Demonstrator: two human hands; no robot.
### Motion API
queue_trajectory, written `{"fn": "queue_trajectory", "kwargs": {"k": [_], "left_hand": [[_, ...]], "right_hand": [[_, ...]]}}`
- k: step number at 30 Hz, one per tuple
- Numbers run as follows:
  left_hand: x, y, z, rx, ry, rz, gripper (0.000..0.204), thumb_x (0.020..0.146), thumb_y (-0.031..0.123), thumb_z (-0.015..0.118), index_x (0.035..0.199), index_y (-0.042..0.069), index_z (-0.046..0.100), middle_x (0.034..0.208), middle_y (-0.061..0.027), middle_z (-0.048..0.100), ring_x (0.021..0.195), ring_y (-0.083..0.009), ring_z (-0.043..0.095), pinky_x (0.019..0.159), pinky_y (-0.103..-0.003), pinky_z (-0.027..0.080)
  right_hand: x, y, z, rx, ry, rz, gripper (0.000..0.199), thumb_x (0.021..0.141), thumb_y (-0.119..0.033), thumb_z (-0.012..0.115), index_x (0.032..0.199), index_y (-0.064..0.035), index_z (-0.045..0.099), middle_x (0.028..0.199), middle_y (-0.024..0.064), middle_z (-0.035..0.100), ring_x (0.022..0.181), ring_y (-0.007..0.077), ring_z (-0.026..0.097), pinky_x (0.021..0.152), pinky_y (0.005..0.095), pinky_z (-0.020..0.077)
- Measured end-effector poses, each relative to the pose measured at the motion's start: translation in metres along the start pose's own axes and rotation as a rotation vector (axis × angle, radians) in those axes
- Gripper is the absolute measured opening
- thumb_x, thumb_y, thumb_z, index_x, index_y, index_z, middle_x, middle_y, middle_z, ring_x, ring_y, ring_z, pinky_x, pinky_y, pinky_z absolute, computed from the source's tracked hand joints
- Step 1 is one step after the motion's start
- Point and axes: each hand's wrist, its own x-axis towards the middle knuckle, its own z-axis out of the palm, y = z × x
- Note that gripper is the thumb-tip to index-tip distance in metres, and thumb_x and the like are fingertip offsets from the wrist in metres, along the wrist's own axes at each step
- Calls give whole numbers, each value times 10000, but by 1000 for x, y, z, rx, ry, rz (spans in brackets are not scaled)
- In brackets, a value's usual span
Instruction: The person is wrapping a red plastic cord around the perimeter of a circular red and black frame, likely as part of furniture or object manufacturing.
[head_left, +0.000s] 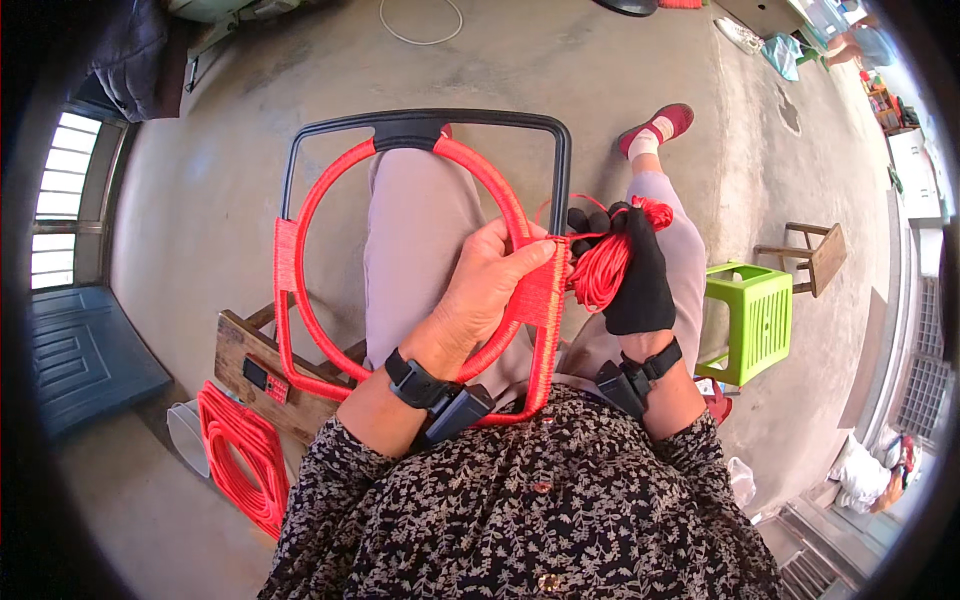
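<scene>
A rectangular frame with a round ring inside it (503, 190) rests over my lap. Red cord covers the ring and the lower part of the frame, while the upper bar and the ring's top joint are black. My bare left hand (480, 280) grips the right side, thumb on the red-wrapped band (537, 295) that joins ring and frame. Just right of that band, my black-gloved right hand (642, 285) is closed on a looped bundle of red cord (602, 272). A strand runs from the bundle to the frame's right bar. The bundle hides part of the right fingers.
A low wooden bench (240, 350) with a mobile phone (266, 380) on it stands at my left. Beside it are a stack of red-wrapped frames (243, 455) and a white bucket (186, 435). At right stand a green plastic stool (765, 325) and a small wooden stool (827, 260).
</scene>
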Motion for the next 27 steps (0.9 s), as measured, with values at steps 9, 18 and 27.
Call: {"fn": "queue_trajectory", "kwargs": {"k": [9,18,27], "left_hand": [[1,-6,6,-13,-45,17,151,878,16,595,1006,21,517,884,-99,637,772,-181,661,679,-302,560],[7,-5,-1,-80,-57,3,136,872,24,594,949,65,491,882,-112,645,790,-234,672,702,-355,561],[13,2,10,-36,71,-26,82,894,122,588,892,101,509,824,-90,639,706,-210,655,639,-326,541]], "right_hand": [[16,6,-33,115,-154,33,182,960,-262,504,908,-91,471,659,7,339,636,148,436,654,251,399],[11,-14,-3,-110,55,87,264,926,-279,563,1039,-40,550,894,91,630,712,250,625,632,348,523],[62,-54,-83,-443,130,-202,414,856,-145,618,1227,-18,486,1087,134,607,952,257,613,796,354,500]]}}
